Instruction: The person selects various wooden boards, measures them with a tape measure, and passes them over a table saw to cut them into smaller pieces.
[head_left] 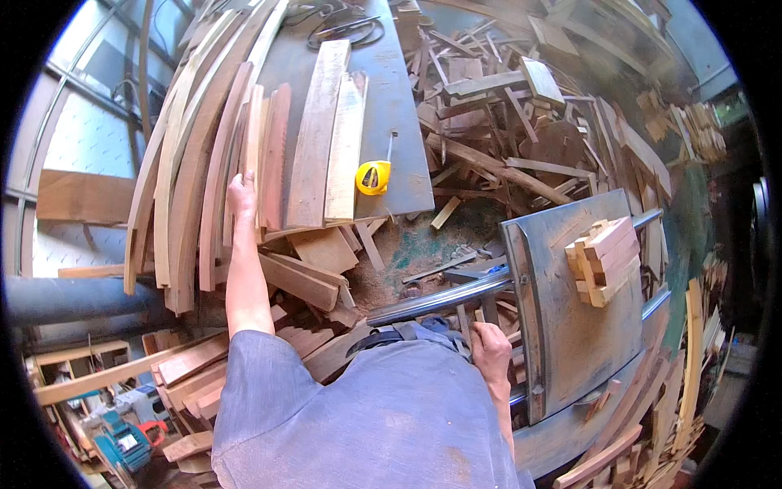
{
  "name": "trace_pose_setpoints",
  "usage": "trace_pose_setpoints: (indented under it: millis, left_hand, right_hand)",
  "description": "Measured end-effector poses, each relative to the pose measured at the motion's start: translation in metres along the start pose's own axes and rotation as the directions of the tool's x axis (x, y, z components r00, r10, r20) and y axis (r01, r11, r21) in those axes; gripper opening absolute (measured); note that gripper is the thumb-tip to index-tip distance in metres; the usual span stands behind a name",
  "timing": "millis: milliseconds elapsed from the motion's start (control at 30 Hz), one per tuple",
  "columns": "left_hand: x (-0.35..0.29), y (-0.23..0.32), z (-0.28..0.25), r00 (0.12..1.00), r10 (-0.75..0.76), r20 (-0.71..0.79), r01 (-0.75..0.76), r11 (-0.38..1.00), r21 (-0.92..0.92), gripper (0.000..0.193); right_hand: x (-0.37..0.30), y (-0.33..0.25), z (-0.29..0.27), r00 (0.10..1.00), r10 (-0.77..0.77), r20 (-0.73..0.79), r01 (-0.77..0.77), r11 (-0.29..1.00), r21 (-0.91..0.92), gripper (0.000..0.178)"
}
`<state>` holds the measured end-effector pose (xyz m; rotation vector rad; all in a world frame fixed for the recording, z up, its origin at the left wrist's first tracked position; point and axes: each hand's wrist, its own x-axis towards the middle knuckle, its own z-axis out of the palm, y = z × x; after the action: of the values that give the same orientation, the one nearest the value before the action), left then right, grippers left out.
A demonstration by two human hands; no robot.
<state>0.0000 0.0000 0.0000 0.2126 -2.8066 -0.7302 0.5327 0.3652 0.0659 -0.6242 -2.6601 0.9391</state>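
My left hand reaches out to the near end of a narrow wooden board, with its fingers closed on that end. The board lies among long planks on a grey metal tabletop. Two wider boards lie to its right, the rightmost one paler. Beside them is a yellow tape measure. Close to my body, left of the tilted metal plate, my right hand is curled into a closed shape. Whatever it may hold is hidden.
A stack of short wooden blocks sits on the metal plate at right. Steel rails run in front of me. Heaped offcuts fill the floor beyond. At lower left are stacked timber and a teal motor.
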Motion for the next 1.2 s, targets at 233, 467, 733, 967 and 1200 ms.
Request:
trace_pose_setpoints:
  millis: [233,467,733,967,1200]
  left_hand:
    - [0.004,-0.024,-0.038,0.999,-0.049,-0.020,0.039,0.936,-0.349,0.050]
    - [-0.016,-0.029,-0.017,0.999,-0.019,0.031,0.025,0.979,-0.202,0.053]
    - [-0.030,0.002,-0.014,0.990,0.094,-0.105,-0.085,0.992,0.096,0.037]
    - [-0.033,0.008,-0.005,0.972,0.200,-0.125,-0.186,0.975,0.119,0.034]
    - [-0.050,0.013,-0.047,0.987,-0.096,0.126,0.042,0.925,0.377,0.101]
  right_hand:
    - [0.004,-0.005,0.014,0.997,-0.059,0.045,0.058,0.998,0.011,0.015]
    - [0.008,-0.007,0.007,0.991,-0.107,0.076,0.109,0.994,-0.017,0.018]
    - [-0.002,-0.008,0.007,0.995,-0.048,0.085,0.051,0.998,-0.038,0.016]
    - [-0.005,-0.004,0.009,0.996,-0.039,0.078,0.041,0.999,-0.035,0.015]
    - [0.001,-0.005,0.007,0.993,-0.054,0.103,0.057,0.998,-0.029,0.015]
